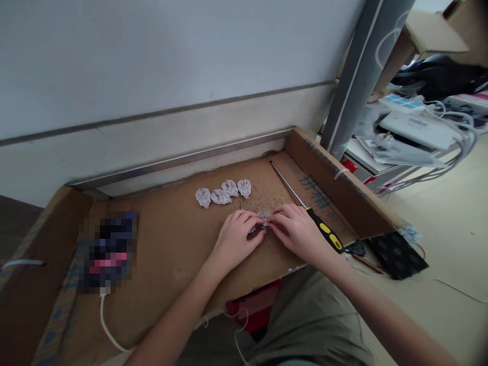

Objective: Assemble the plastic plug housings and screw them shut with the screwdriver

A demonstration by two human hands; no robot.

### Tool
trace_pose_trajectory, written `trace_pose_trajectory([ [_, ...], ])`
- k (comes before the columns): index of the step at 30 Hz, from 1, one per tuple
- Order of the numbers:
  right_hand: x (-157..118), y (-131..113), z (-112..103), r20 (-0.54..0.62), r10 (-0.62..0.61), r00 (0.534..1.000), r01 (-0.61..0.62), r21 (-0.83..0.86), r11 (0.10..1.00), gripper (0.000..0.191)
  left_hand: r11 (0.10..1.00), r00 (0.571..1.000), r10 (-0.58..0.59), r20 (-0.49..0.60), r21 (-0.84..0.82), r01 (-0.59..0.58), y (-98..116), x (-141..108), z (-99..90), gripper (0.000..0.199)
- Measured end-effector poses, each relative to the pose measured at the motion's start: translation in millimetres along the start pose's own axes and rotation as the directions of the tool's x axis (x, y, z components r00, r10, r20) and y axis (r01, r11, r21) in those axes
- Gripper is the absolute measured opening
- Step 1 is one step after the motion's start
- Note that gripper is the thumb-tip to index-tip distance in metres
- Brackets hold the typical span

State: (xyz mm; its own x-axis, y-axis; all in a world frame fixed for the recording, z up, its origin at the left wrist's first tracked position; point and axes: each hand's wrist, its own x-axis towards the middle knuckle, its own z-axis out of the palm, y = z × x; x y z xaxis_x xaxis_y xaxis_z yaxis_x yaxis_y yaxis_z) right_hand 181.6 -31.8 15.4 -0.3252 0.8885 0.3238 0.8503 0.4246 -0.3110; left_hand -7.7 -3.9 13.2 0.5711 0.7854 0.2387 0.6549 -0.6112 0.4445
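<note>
A person seated at a flattened cardboard box [168, 244] is working a small translucent plastic plug part [264, 217] between both hands, the left hand [237, 235] and right hand [295, 230] meeting over it near the middle of the board, fingertips pinching the piece from either side; how firmly each finger is pressing cannot be told from this angle. The step in hand appears to be fitting or seating a tiny component by touch, and the next move is likely calling for steady, fine pressure so that nothing slips into the scatter of small dark screws or specks [267, 195] dotting the cardboard. Four matching clear plug shells [223, 193], rounded and glossy with short metal prongs, are lying in a loose row just beyond the hands. A screwdriver [308, 211], slim steel shaft with a black-and-yellow grip, is resting diagonally beside the right hand, its handle touching or nearly touching the wrist. The board is matte, brown and creased, its flaps turned up against a pale smooth wall [152, 66], while a white cable [107, 320] is trailing off the near edge
</note>
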Motion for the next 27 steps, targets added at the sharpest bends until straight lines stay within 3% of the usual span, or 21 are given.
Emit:
trace_pose_trajectory([
  [21, 6, 10, 11, 0.049, 0.044, 0.998, -0.046, 0.03, 0.999, 0.019, 0.997, 1.0, 0.0, -0.017, 0.082, 0.001, 3, 3, 6.3, 0.015],
  [27, 7, 13, 14, 0.025, 0.052, 0.998, -0.053, 0.035, 0.998, 0.019, 0.989, 0.998, 0.034, 0.051, 0.145, -0.041, 0, 14, 1.0, 0.017],
])
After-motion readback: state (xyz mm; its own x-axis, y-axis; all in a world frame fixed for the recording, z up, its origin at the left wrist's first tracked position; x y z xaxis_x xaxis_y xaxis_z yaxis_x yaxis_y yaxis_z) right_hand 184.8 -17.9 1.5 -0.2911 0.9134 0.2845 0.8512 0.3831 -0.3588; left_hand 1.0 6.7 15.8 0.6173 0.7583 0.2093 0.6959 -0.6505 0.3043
